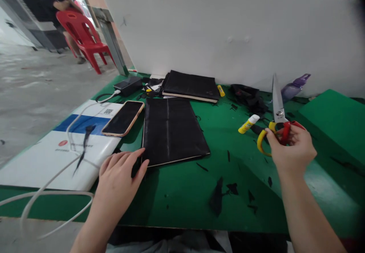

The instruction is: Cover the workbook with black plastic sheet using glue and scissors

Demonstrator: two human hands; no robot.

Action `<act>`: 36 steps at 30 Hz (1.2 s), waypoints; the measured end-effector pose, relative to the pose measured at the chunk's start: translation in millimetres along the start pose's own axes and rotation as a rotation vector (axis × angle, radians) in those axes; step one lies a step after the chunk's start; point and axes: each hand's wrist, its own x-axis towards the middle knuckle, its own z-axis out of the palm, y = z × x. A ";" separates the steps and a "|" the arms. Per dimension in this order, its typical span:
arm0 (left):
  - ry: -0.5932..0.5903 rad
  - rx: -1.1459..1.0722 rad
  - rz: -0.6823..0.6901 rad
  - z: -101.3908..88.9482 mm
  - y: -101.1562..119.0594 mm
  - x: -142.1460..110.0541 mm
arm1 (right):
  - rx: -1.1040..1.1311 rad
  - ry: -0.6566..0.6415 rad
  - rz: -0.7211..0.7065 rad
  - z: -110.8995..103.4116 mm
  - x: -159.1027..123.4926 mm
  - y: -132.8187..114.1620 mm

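My right hand (293,146) grips a pair of scissors (278,106) by its red and yellow handles, blades pointing up and away from me. At the near left corner of a black-covered book (173,131) is my left hand (122,169), its thumb and fingers apart at the edge. A pale crease runs lengthwise down the book's black cover. Left of the scissors lies a glue stick (248,124) with a white cap and yellow body. Black scraps (232,188) are scattered on the green tabletop (182,203) between my hands.
A phone (124,118) lies on a white and blue folder (71,158), with a white cable (57,181) across it. Behind are a second black book (191,86), a black power bank-like box (128,86) and a purple bottle (296,86). A person sits on a red chair (82,36).
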 end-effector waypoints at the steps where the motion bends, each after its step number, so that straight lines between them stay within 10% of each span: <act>1: 0.012 0.012 0.011 -0.4 2.7 -0.7 | -0.001 -0.003 0.002 -0.1 0.0 0.2; 17: -0.161 -0.349 0.284 9.4 103.5 -13.9 | -0.003 -0.021 0.014 4.1 -0.4 7.2; 29: -0.134 -0.107 0.328 9.3 66.2 -21.3 | 0.033 0.015 -0.005 3.2 0.9 4.0; 36: -0.180 -0.129 0.384 12.2 80.3 -22.4 | -0.016 -0.043 0.020 4.1 -2.2 6.6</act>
